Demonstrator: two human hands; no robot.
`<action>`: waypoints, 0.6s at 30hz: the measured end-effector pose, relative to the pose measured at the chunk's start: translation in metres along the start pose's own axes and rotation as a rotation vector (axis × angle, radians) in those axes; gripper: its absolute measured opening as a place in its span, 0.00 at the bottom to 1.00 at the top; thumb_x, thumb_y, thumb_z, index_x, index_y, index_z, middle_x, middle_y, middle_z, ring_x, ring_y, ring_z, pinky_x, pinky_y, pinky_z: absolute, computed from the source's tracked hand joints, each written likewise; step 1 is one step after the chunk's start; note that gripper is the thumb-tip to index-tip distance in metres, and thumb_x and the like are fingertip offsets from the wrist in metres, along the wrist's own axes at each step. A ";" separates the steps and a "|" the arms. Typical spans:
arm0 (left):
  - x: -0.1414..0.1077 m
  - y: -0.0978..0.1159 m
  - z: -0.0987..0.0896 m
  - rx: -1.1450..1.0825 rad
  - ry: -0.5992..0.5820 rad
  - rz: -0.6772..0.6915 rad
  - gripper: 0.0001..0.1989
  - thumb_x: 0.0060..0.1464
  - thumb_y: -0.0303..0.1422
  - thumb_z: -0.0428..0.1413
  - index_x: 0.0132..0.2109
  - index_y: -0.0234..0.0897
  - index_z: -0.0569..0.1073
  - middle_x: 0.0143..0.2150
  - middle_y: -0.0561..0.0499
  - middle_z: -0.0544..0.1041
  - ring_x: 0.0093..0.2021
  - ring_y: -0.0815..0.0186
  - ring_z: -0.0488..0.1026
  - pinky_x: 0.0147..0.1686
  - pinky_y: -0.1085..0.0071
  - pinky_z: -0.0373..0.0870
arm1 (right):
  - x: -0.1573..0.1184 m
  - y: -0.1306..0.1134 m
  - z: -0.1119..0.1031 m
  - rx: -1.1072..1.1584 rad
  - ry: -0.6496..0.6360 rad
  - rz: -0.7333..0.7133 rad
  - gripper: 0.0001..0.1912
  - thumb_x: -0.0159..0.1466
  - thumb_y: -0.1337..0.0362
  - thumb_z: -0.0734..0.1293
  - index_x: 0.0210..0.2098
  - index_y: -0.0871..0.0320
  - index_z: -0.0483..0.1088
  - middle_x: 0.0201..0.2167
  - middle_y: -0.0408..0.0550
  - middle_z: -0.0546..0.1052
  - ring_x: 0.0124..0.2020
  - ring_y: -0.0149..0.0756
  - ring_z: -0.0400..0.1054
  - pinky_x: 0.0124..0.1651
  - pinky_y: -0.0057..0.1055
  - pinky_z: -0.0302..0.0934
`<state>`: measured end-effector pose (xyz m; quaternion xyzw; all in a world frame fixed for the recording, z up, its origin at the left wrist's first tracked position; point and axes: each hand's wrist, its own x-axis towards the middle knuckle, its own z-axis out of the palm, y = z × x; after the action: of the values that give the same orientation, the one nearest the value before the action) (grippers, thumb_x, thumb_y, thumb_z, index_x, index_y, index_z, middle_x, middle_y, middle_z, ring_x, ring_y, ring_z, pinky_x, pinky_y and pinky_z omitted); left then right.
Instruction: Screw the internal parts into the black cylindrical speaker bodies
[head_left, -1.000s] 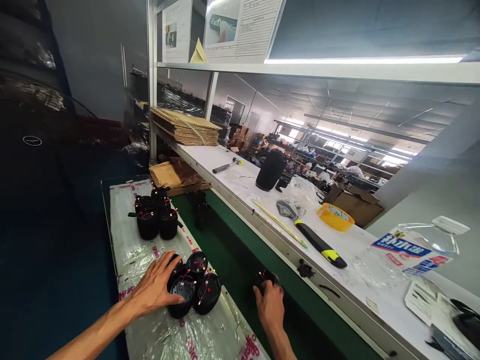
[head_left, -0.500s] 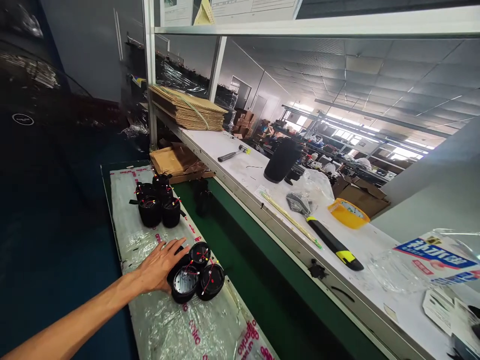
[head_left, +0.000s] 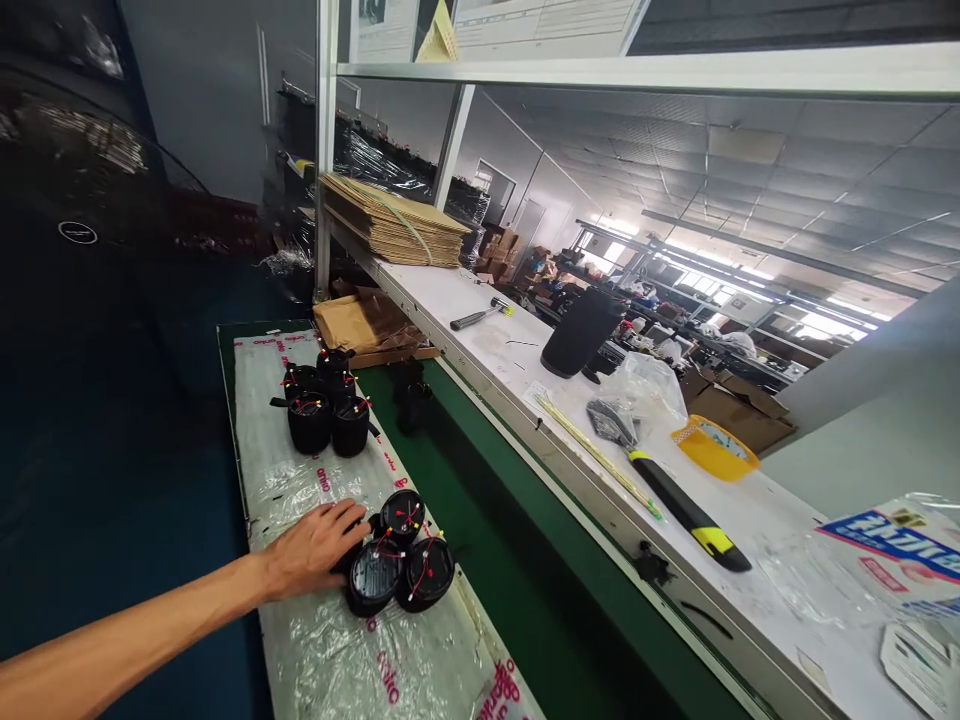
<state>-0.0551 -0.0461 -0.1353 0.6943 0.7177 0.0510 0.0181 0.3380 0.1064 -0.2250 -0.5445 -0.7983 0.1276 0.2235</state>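
From the lower left my left hand (head_left: pixel 319 548) reaches over the plastic-covered board (head_left: pixel 292 500). Its fingers curve down around a black cylindrical part, mostly hidden beneath the palm. Against that part stand three more black cylinders, one with a shiny dark top (head_left: pixel 376 575), one at the right (head_left: pixel 427 575) and one behind (head_left: pixel 403 515). Thin red wires with small connectors lie on their tops. Farther up the board sits another cluster of black cylinders (head_left: pixel 309 425) with similar wires. My right hand is outside the picture.
Along the right runs a white bench shelf holding a hammer (head_left: pixel 480 315), a black fabric cylinder (head_left: pixel 581 332), a black-and-yellow handled tool (head_left: pixel 690 510), yellow tape (head_left: pixel 716 448) and a plastic bag (head_left: pixel 641 388). Flat cardboard (head_left: pixel 397 225) is stacked at its far end.
The view has shifted slightly, so the bench appears farther right and lower. My left hand's fingers have curled more and cover more of the hidden cylinder; the other cylinders keep their places.
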 end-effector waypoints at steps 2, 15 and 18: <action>-0.010 0.006 0.002 0.002 -0.011 -0.005 0.41 0.43 0.23 0.68 0.65 0.44 0.68 0.65 0.36 0.73 0.65 0.38 0.69 0.59 0.43 0.70 | 0.006 -0.007 0.003 0.003 -0.018 -0.021 0.30 0.64 0.40 0.71 0.62 0.37 0.67 0.58 0.49 0.73 0.57 0.54 0.69 0.46 0.51 0.73; -0.025 0.040 0.013 0.001 0.000 -0.037 0.28 0.48 0.28 0.67 0.57 0.42 0.74 0.60 0.37 0.77 0.61 0.38 0.71 0.58 0.38 0.68 | 0.053 -0.190 -0.004 -0.251 -0.480 -0.683 0.51 0.56 0.60 0.74 0.74 0.50 0.50 0.76 0.54 0.49 0.74 0.63 0.41 0.69 0.69 0.40; -0.032 0.036 0.024 -0.008 0.032 -0.065 0.23 0.54 0.30 0.64 0.57 0.43 0.74 0.62 0.40 0.77 0.62 0.40 0.71 0.59 0.39 0.68 | 0.065 -0.210 0.010 -0.298 -0.463 -0.596 0.50 0.52 0.69 0.75 0.71 0.53 0.56 0.73 0.62 0.55 0.70 0.65 0.51 0.65 0.66 0.52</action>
<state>-0.0157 -0.0754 -0.1571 0.6697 0.7397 0.0644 0.0108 0.1419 0.0885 -0.1256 -0.2728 -0.9601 0.0593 -0.0166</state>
